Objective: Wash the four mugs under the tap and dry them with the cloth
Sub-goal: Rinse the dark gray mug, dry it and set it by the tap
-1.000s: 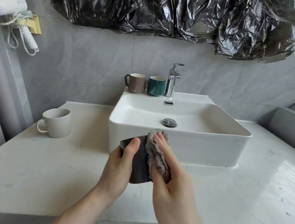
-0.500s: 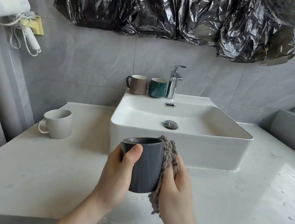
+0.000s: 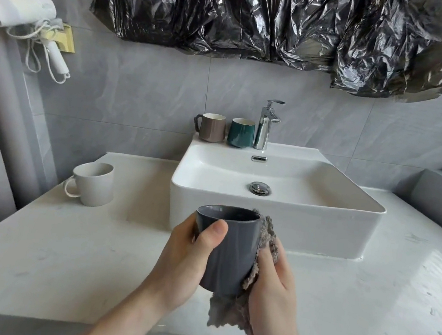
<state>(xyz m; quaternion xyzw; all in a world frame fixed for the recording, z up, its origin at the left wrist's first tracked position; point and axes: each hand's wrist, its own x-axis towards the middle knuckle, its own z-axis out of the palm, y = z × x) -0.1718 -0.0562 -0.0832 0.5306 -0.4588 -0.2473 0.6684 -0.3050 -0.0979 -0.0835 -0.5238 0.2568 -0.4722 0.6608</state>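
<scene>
- My left hand (image 3: 190, 257) grips the grey mug (image 3: 228, 250) upright, above the worktop (image 3: 66, 260) before the sink (image 3: 274, 223).
- My right hand (image 3: 273, 286) presses the cloth (image 3: 266, 244) against the mug's side, fingers curled around it.
- I see a white mug (image 3: 94, 183) on the worktop; brown mug (image 3: 213, 127) and green mug (image 3: 241, 132) stand beside the tap (image 3: 266, 125).

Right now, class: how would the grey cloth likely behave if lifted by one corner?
The grey cloth probably flops: it drapes and hangs loose below the dark grey mug. Its fuzzy pile suggests it is light and unlikely to slip from the right hand.
</scene>
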